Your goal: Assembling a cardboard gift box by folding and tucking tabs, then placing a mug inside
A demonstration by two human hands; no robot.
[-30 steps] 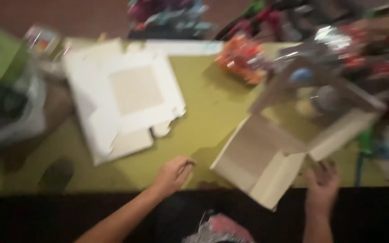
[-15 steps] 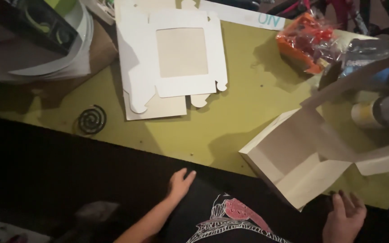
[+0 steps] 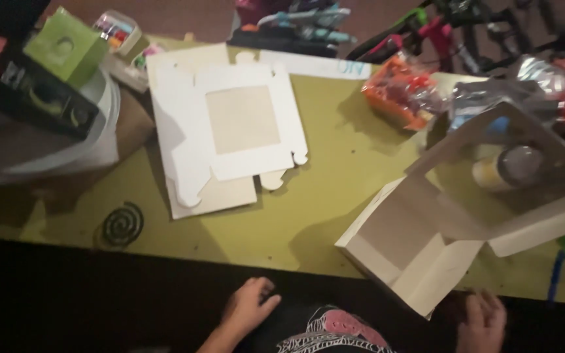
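My left hand (image 3: 248,307) hangs below the front edge of the olive-green table (image 3: 322,196), fingers loosely curled, holding nothing. My right hand (image 3: 483,319) is low at the right, fingers apart and empty, just under the folded-up white cardboard box (image 3: 420,248) that juts over the table edge. The box's windowed lid (image 3: 511,176) stands open behind it. A stack of flat white box blanks (image 3: 230,131) with square windows lies left of centre.
A dark spiral coil (image 3: 123,225) lies near the front left edge. Green and black boxes (image 3: 53,72) and a white bag sit at the far left. An orange packet (image 3: 400,91), a jar (image 3: 505,168) and shiny wrappers crowd the right back.
The view has shifted so the table sits higher and nearer. Both hands stay below the table edge, pulled back from the box they were near a second ago.
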